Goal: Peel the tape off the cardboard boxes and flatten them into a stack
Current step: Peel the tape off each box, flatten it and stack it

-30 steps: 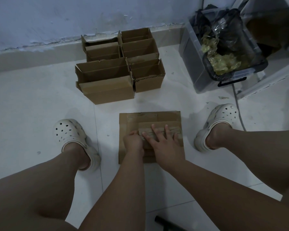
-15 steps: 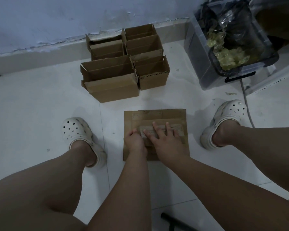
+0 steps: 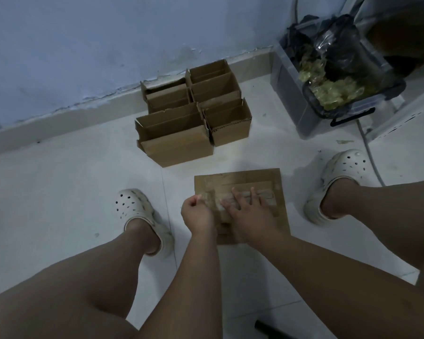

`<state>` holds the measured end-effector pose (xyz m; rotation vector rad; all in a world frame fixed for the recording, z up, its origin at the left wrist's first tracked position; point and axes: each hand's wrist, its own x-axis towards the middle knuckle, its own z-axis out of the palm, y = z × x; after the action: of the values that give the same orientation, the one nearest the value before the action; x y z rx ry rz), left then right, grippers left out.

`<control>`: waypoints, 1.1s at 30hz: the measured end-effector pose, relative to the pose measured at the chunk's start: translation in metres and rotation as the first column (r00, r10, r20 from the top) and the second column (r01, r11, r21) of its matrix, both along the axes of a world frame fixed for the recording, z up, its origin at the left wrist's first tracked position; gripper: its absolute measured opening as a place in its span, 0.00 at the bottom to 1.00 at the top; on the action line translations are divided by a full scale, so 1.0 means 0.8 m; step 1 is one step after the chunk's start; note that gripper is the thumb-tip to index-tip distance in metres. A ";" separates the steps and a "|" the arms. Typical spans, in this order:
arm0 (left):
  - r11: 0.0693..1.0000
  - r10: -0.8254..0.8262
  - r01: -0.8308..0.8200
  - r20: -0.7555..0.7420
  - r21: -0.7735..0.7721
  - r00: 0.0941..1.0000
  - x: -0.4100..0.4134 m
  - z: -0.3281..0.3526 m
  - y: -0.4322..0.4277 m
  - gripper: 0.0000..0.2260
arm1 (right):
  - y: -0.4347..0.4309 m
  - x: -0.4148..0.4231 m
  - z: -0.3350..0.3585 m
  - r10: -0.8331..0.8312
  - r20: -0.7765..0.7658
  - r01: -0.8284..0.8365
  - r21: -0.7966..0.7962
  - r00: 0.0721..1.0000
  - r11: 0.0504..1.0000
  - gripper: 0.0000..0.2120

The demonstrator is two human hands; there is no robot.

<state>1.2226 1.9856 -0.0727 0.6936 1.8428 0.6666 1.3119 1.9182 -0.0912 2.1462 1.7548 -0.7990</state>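
A stack of flattened cardboard boxes lies on the white floor between my feet. On top of it lies a smaller flattened box with a strip of clear tape across it. My right hand presses flat on this box, fingers spread. My left hand pinches the left end of the tape, which is lifted a little off the cardboard. Several open, upright cardboard boxes stand in a group by the wall beyond the stack.
A clear plastic bin lined with a black bag holds crumpled tape at the upper right, with a cable running past it. My two feet in white clogs flank the stack. A dark object lies at the bottom edge.
My left hand has moved left and pulled the tape end away from the box. My right hand stays pressed on the cardboard. The camera has shifted slightly.
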 end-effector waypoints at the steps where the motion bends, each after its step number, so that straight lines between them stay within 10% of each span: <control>1: 1.000 -0.006 0.006 -0.028 0.008 1.000 0.000 0.002 -0.004 0.07 | -0.001 -0.002 -0.001 -0.003 -0.007 0.003 0.005 1.000 1.000 0.32; 33: 0.919 -0.241 0.345 -0.422 0.189 0.874 0.019 0.036 -0.054 0.07 | 0.000 0.003 0.013 0.019 -0.055 -0.020 -0.028 0.998 0.999 0.27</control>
<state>1.2377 1.9425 -0.0439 1.3380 1.9640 0.5996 1.3142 1.9184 -0.0809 2.1052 1.7773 -0.8804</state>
